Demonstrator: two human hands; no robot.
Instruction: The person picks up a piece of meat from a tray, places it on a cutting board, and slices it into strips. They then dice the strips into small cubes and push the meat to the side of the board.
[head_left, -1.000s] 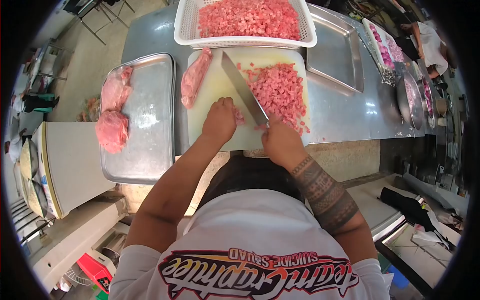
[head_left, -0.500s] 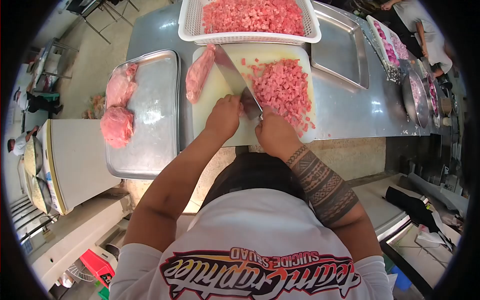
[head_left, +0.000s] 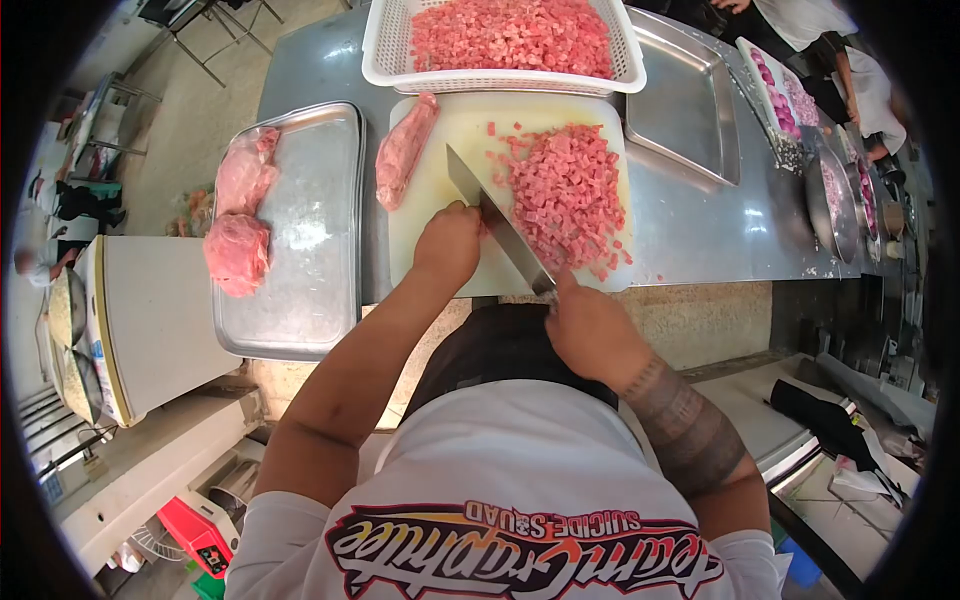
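Already diced: meat [head_left: 568, 190] on board's [head_left: 460, 118] right, in far basket [head_left: 500, 82].
Uncut: strip [head_left: 408, 152], board's left; chunks [head_left: 238, 256], left tray [head_left: 312, 245].
Right hand [head_left: 596, 330]: gripping knife [head_left: 512, 235].
Left hand [head_left: 448, 243]: fingers curled; we can't tell their hold.

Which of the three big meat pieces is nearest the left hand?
The long, narrow piece on the cutting board. The two stubbier pieces lie farther off, on the metal tray.

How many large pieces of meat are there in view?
3: the upper piece and the lower piece on the left tray, and the long piece on the board. More may be hidden under the left hand.
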